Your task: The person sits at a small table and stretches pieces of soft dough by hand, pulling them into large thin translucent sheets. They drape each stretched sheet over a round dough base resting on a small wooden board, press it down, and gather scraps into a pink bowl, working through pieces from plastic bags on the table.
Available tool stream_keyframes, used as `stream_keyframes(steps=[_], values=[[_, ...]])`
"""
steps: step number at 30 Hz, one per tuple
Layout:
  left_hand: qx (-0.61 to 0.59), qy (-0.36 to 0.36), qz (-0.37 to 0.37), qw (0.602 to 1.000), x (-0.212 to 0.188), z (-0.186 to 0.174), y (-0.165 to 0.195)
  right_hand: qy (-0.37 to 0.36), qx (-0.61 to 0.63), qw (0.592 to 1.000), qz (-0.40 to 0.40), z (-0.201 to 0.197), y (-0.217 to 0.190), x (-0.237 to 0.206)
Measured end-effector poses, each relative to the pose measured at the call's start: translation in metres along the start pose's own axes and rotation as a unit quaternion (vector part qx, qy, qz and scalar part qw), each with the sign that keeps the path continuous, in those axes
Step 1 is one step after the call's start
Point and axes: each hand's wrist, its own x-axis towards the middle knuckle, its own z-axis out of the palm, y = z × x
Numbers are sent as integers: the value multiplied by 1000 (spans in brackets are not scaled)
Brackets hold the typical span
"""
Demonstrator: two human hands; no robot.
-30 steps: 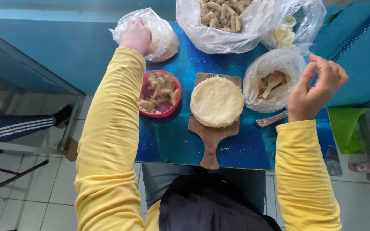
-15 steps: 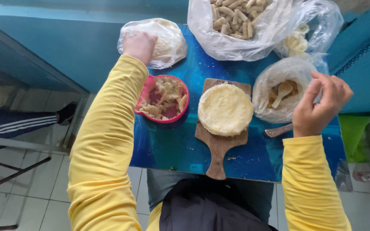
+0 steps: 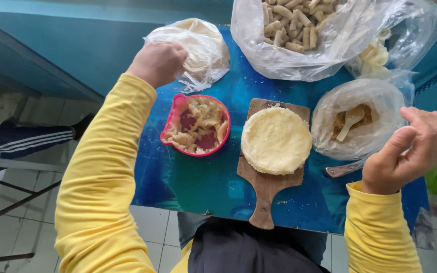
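Table: blue glossy table top (image 3: 198, 187), with its near edge over the person's lap and its left edge above a tiled floor.
Left hand: left hand (image 3: 159, 61) is at the far left corner of the table, fingers curled into a loose fist; it touches the clear bag, though whether it pinches the plastic cannot be told.
Left bag: bag of flat wrappers (image 3: 203, 48), clear plastic, lies at the far left corner, holding a pale round stack.
Bowl: red bowl (image 3: 197, 125) sits near the left edge, just nearer than that bag, partly filled with pale lumpy filling, red showing through.
Board: wooden board (image 3: 269, 182) lies at the middle of the table, handle pointing to the near edge; it stands just beside the bowl, apart from it.
Wrapper: round pale wrapper (image 3: 276, 140) lies flat on the board's wide end, covering most of it.
Far bag: large clear bag of rolls (image 3: 299, 30) rests at the far edge, full of tan finger-shaped rolls.
Right bag: bag with a spoon (image 3: 360, 119), clear plastic, sits toward the right edge; a pale spoon (image 3: 349, 121) lies in brownish filling inside.
Knife: metal handle (image 3: 344, 168) pokes out beneath that bag.
Right hand: right hand (image 3: 410, 151) hovers over the right edge, fingers half bent, thumb raised, holding nothing visible.
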Motion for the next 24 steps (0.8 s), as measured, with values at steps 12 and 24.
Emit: stream_keyframes(steps=[12, 24], values=[[-52, 65, -20, 996, -13, 2, 10, -47, 20, 999, -15, 11, -8, -2], [-107, 28, -70, 991, 20, 14, 4, -77, 27, 997, 1, 17, -9, -8]])
